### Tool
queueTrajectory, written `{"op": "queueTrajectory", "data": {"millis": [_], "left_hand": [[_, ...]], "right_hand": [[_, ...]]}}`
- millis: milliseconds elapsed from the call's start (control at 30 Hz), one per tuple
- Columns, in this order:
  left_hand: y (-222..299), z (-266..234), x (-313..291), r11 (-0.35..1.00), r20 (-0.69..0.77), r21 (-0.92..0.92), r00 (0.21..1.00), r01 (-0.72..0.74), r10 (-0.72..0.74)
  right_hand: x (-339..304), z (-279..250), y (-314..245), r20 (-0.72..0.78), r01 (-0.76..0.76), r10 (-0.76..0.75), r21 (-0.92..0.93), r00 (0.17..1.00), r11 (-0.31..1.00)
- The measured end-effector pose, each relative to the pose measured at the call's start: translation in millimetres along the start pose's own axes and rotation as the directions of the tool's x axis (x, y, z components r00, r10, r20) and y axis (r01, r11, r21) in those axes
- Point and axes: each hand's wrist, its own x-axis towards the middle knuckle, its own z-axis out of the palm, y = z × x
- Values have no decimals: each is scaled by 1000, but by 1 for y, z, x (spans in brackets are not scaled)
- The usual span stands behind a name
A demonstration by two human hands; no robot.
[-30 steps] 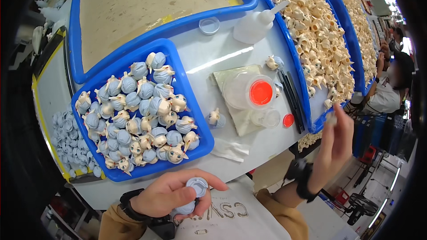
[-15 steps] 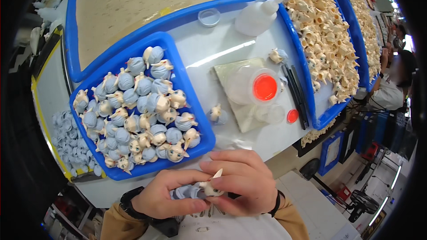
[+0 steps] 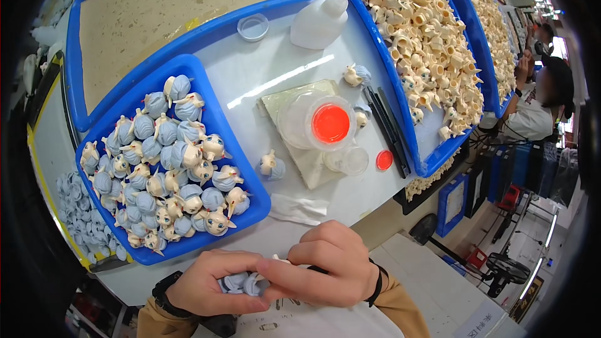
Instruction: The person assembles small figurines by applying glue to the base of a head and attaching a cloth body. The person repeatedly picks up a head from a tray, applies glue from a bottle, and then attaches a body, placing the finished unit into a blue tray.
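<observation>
My left hand (image 3: 213,283) is closed around pale blue-grey hair pieces (image 3: 236,283) close to my body, in front of the table. My right hand (image 3: 328,266) meets it, thumb and fingers pressed onto a cream doll head (image 3: 280,259). Only a small cream part of that head shows; its face is hidden behind my fingers. How the head and hair pieces sit together cannot be made out. Just beyond my hands, a crumpled white tissue (image 3: 299,209) lies on the table, and a doll head with blue hair (image 3: 272,166) rests farther back.
A blue tray (image 3: 256,211) of haired doll heads stands left. Loose hair pieces (image 3: 81,219) lie beyond it. Mid-table are a tub with red contents (image 3: 291,119), a red lid (image 3: 384,160), black pens (image 3: 389,134) and a squeeze bottle (image 3: 318,24). Right, a blue bin (image 3: 432,164) holds cream heads.
The whole view has shifted, so the table things appear farther left. My right fingers have moved over the cream head, hiding the face and pointed ear that showed before.
</observation>
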Motion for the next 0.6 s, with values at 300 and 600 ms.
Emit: {"op": "queueTrajectory", "data": {"millis": [300,600], "left_hand": [[-7,-7,-3,996,91,-80,994,-48,55],[0,8,-4,945,-94,-326,995,-12,-20]], "right_hand": [[-5,-5,11,-51,-2,12,186,999,982],[-16,-28,33,-549,-310,335,142,765,940]]}}
